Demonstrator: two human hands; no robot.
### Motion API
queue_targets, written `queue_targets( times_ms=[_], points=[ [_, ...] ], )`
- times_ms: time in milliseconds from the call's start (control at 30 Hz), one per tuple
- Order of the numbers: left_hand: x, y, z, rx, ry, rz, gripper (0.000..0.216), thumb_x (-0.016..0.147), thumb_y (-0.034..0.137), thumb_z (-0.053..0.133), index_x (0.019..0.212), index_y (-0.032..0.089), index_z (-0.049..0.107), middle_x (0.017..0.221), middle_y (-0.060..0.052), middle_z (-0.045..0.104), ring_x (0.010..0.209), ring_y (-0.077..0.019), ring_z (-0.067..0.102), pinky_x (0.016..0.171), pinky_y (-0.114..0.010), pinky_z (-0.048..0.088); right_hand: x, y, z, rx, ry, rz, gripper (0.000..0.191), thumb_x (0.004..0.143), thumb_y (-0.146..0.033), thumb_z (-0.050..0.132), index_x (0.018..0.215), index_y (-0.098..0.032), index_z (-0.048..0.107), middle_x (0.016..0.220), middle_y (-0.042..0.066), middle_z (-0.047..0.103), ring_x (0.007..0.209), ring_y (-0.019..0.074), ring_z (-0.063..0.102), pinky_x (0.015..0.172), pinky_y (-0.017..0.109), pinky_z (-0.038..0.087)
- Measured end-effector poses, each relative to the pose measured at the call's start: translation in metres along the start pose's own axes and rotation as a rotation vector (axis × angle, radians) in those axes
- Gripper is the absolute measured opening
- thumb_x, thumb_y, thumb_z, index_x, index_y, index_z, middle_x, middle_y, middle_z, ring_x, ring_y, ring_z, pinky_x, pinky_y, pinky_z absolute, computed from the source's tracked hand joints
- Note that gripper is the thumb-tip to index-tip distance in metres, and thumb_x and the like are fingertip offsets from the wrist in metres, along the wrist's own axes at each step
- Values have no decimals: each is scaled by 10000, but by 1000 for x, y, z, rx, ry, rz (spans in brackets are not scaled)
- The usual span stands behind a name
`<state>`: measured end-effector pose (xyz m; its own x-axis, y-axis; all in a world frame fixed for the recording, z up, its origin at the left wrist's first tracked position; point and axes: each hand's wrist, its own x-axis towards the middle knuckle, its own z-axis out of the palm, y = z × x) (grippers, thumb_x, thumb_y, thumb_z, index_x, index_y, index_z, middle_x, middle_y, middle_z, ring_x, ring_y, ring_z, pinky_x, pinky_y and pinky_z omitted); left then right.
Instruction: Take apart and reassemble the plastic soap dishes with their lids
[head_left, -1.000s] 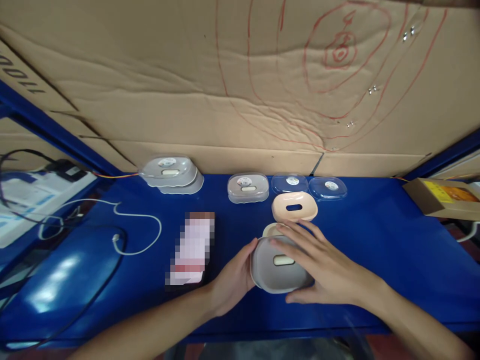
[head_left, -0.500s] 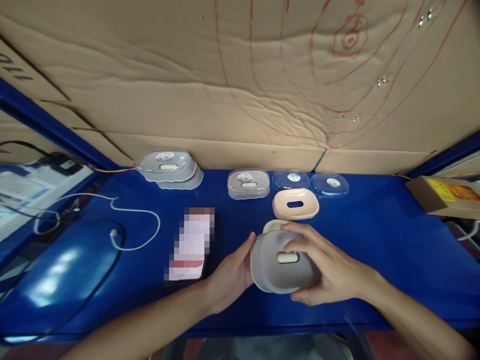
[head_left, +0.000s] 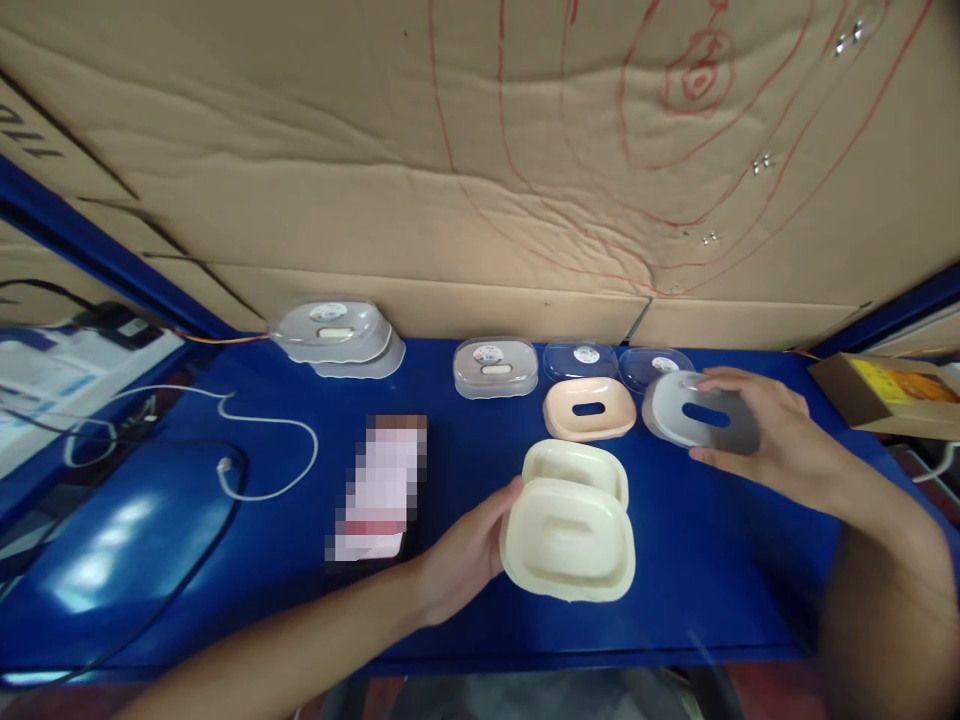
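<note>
The person stands at a blue table [head_left: 750,520] with a cardboard wall [head_left: 375,150] behind it. The right hand [head_left: 772,435] is out to the right side and grips a grey tray [head_left: 701,420] with an oval slot in its middle; the fingers are closed over its far edge and the thumb is under its near edge, so the tray is held just in front of the back row, tilted a little. I cannot tell if it touches the table.

The left hand [head_left: 469,550] rests on the table and its fingers touch the left edge of a cream dish [head_left: 568,535], which lies near the front edge. The hand is half open, only pressing at the side (not wrapped around). A second cream dish [head_left: 574,462] lies just behind the first one, partly under it.

A peach tray [head_left: 590,408] with the same oval slot stands behind the cream dishes, just left of the grey tray. Behind them, at the wall, are two clear lids [head_left: 586,357], one closed grey box [head_left: 495,366], and further left a stack of grey boxes [head_left: 337,332]. A white cable [head_left: 262,440] curls on the left part of the table.
</note>
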<state>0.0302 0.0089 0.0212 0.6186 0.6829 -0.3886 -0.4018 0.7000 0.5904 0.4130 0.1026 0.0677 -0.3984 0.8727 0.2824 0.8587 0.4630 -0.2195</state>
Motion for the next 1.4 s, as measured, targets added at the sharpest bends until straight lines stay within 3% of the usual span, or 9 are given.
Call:
queue_targets(
  times_ms=[233, 500, 633, 800, 900, 1033, 1133, 1233, 1400],
  points=[
    [-3, -2, -1, 73, 20, -11, 469, 897, 338, 746, 1322, 142, 718, 1205, -136, 789, 1167, -322, 712, 961, -361, 517, -6, 20, 23, -29, -241, 22, 630, 830, -510, 746, 1406, -365, 533, 1543, 98, 560, 1411, 478, 508, 1125, 730, 394],
    [-3, 0, 1, 93, 0, -10, 483, 867, 266, 735, 1336, 155, 715, 1256, -132, 770, 1174, -327, 713, 965, -369, 522, -5, 20, 37, -20, -244, 10, 542, 975, -373, 553, 1516, -372, 527, 1685, 83, 400, 1551, 471, 325, 1194, 780, 295],
    [-2, 0, 2, 92, -34, -6, 547, 859, 285, 753, 1390, 176, 677, 1268, -135, 763, 1194, -346, 700, 922, -397, 557, -4, -27, 14, 106, -189, -68, 573, 1045, -439, 528, 1602, -425, 394, 1701, 27, 375, 1572, 383, 333, 1240, 678, 332],
    [-3, 0, 2, 68, -87, -12, 587, 835, 270, 791, 1401, 189, 657, 1263, -113, 761, 1216, -313, 690, 995, -377, 519, -9, -112, 15, 456, -461, -366, 1115, 797, -568, 858, 1679, -381, 202, 1743, 73, 274, 1595, 380, 276, 1241, 585, 380],
    [-4, -2, 1, 76, -121, -40, 579, 842, 279, 803, 1395, 198, 654, 1257, -107, 757, 1181, -285, 706, 995, -360, 517, -14, -138, 28, 530, -506, -432, 994, 845, -377, 838, 1662, -363, 271, 1702, 70, 372, 1590, 335, 304, 1269, 546, 340],
    [-1, -3, 1, 158, -141, 6, 550, 914, 348, 760, 1431, 225, 619, 1287, -135, 722, 1099, -296, 732, 950, -428, 568, -24, -114, 22, 444, -494, -366, 922, 904, -326, 759, 1665, -390, 242, 1690, 42, 394, 1567, 335, 357, 1235, 563, 408],
    [2, -3, 1, 300, -4, 159, 403, 934, 403, 738, 1275, 194, 690, 1087, -115, 730, 835, -230, 725, 700, -350, 610, -35, -72, 6, 260, -485, -212, 955, 908, -418, 747, 1675, -430, 179, 1696, 27, 381, 1531, 384, 412, 1153, 611, 506],
    [2, 1, 2, 443, 164, 276, 262, 952, 433, 701, 1030, 182, 706, 858, -46, 667, 622, -154, 600, 476, -247, 496, -41, -40, -3, 112, -463, -131, 939, 885, -492, 753, 1658, -469, 220, 1702, 2, 365, 1528, 422, 402, 1134, 656, 512],
    [-5, 6, 4, 791, 274, 444, 213, 1022, 371, 613, 949, 194, 706, 866, -41, 674, 673, -139, 572, 605, -255, 479, -40, -33, 7, 35, -506, -129, 976, 849, -470, 779, 1655, -468, 230, 1689, 14, 397, 1498, 426, 449, 1103, 645, 532]
  ],
)
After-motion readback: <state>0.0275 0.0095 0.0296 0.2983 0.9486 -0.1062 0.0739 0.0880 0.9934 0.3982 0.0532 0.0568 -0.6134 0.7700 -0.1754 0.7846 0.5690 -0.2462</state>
